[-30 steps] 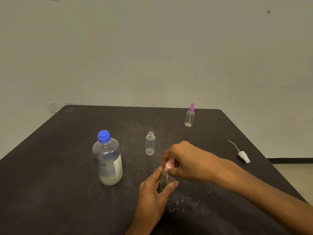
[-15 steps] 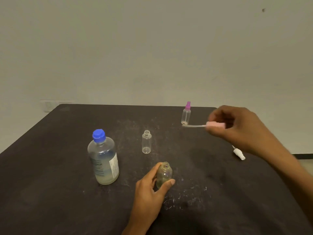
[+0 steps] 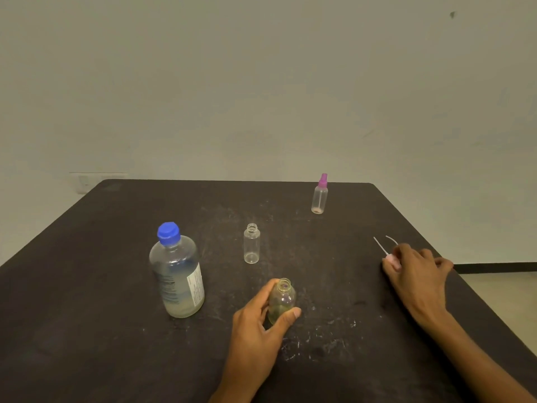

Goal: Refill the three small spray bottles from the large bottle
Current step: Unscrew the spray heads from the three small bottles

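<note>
Plain pale wall backs the dark, scuffed tabletop [image 3: 87, 286]. I see my left hand [image 3: 258, 330] at 6 o'clock, thumb and fingers curled around the uncapped small bottle [image 3: 281, 299], which stands upright. At 3 o'clock my right hand [image 3: 415, 274] rests low on the tabletop, fingers curled over a pink spray cap [image 3: 390, 258], its thin tubes poking out toward 11. Large bottle [image 3: 177, 274] with its blue cap stands at 9 o'clock; another open small bottle [image 3: 251, 244] stands at centre, and the purple-capped bottle [image 3: 319, 196] at 1 o'clock.
</note>
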